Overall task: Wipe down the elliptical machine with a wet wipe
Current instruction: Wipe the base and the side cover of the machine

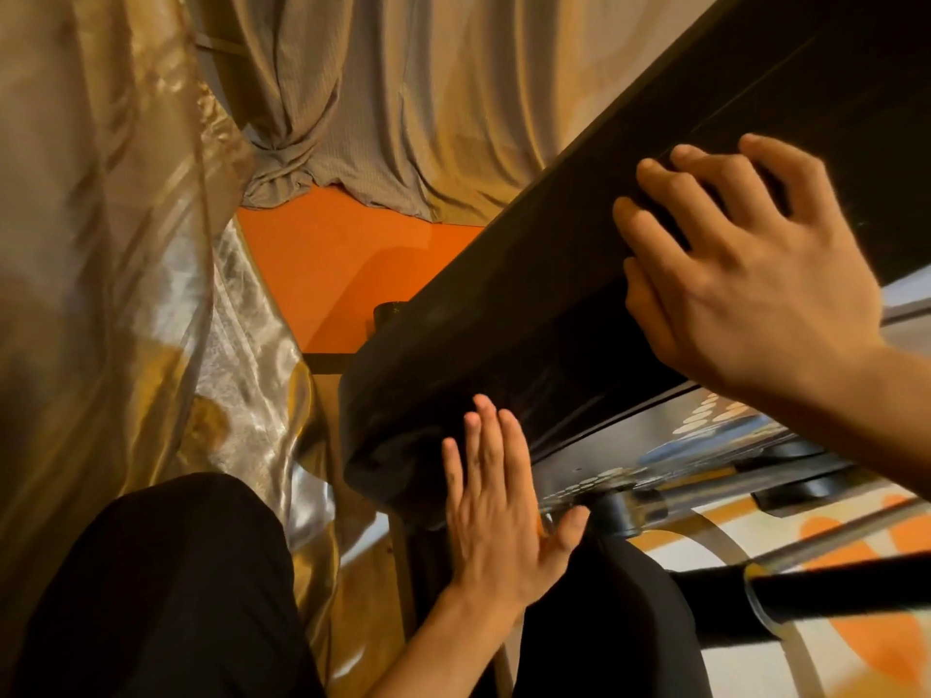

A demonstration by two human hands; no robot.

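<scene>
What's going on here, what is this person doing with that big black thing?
A person has both bare hands on the black housing of an exercise machine. The left hand lies flat, fingers straight, against its lower rounded end. The right hand rests with spread fingers higher up on the sloping surface. No wet wipe shows in either hand, so I cannot tell whether wiping is under way. Beside the machine hang gold curtains.
</scene>
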